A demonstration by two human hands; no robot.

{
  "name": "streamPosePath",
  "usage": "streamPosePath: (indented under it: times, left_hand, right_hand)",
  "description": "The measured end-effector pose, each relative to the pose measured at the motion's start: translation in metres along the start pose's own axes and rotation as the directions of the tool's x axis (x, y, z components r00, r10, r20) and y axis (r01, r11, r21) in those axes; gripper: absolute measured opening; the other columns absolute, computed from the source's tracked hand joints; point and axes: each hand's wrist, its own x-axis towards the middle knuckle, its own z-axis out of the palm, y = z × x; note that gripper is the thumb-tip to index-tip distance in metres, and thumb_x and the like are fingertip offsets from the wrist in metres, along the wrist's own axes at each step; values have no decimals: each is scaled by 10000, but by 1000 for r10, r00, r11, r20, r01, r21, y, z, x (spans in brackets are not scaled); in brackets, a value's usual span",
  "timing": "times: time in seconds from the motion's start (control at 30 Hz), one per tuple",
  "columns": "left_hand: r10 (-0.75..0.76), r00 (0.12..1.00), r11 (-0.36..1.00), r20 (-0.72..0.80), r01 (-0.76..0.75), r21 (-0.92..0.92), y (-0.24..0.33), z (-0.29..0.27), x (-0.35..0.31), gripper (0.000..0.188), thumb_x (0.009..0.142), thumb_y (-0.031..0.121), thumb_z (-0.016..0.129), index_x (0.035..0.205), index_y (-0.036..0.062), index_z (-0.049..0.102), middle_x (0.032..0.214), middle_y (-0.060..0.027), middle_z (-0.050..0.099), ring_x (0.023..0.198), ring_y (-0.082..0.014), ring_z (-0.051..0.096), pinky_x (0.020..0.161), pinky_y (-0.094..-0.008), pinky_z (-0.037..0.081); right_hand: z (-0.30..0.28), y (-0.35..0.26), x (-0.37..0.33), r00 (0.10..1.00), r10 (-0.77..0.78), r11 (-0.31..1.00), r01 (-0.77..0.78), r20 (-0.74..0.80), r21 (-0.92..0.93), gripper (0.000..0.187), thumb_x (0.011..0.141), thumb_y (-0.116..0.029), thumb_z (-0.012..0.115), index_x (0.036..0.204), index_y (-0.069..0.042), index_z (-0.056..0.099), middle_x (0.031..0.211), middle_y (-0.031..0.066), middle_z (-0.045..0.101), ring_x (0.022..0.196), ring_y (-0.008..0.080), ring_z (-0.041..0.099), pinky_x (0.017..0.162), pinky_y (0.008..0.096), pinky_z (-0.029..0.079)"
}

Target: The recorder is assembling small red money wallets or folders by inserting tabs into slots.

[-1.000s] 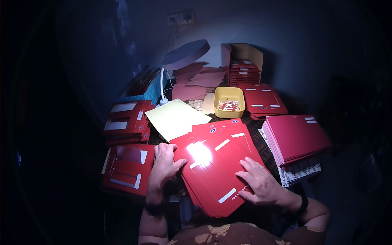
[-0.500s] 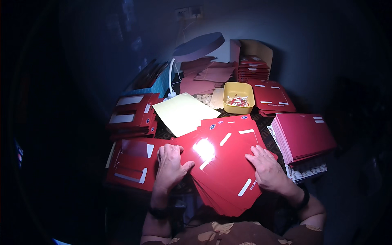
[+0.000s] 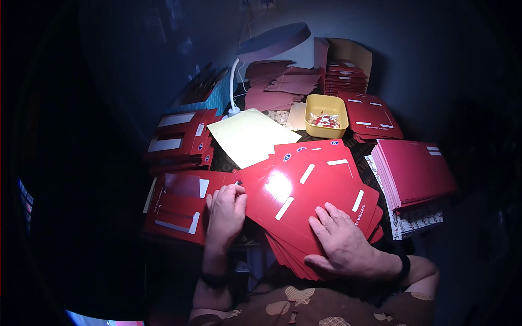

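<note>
A fanned stack of red card sheets (image 3: 304, 185) with white slots lies in front of me, a bright glare on its upper left. My right hand (image 3: 342, 242) lies flat on the lower right of the stack, fingers spread. My left hand (image 3: 225, 212) is closed at the stack's left edge. Thumb and fingers come together beside a tiny dark-and-red bit (image 3: 237, 178), too small to name. Under that hand's left side lies a red card folder (image 3: 176, 209) with white slots and a see-through flap.
Beyond the stack lie a pale yellow sheet (image 3: 253, 136) and a yellow tub (image 3: 326, 130) holding small red and white pieces. A desk lamp (image 3: 274, 42) arches over the table. Red card piles stand at left (image 3: 182, 138) and right (image 3: 416, 174), with a carton (image 3: 356, 51) behind.
My right hand has moved left and down from the stack's right edge onto its face. My left hand has shifted off the stack's surface, fingers now drawn together. The top sheet has turned a little.
</note>
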Motion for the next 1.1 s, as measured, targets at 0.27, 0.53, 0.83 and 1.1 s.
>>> streamPosePath:
  times: [0.27,0.53,0.83,1.1]
  left_hand:
    - [-213,955,918,205,267,-294,7,-10,-1,104,854,50,566,866,-48,599,697,-45,602,635,-84,555,570,-245,439]
    - [-330,909,832,254,407,-377,27,-26,-9,125,841,90,615,845,-35,605,658,-75,614,606,-93,575,571,-263,449]
    - [-136,783,349,607,612,-710,26,-24,-3,130,938,44,475,994,-48,548,860,-94,650,711,-98,618,665,-228,514]
    - [-137,775,273,617,629,-728,48,-13,-21,116,891,4,532,1004,-17,515,848,-67,622,729,-88,608,637,-195,489]
  right_hand:
    - [3,8,-5,999,-11,1000,12,-30,20,695,752,-410,695,1179,101,494,1220,308,489,1176,465,458,1007,502,376]
    - [-2,7,-4,994,-106,993,106,-4,46,640,651,-267,739,1159,54,521,1182,318,496,1141,467,489,993,513,401]
    - [-4,22,-8,960,-214,939,254,-183,233,353,727,-131,696,1023,18,576,1081,199,576,1076,358,545,916,419,455]
    - [-7,12,32,971,181,792,-50,-155,609,218,836,-48,586,1036,26,545,906,174,582,870,316,608,761,374,488]
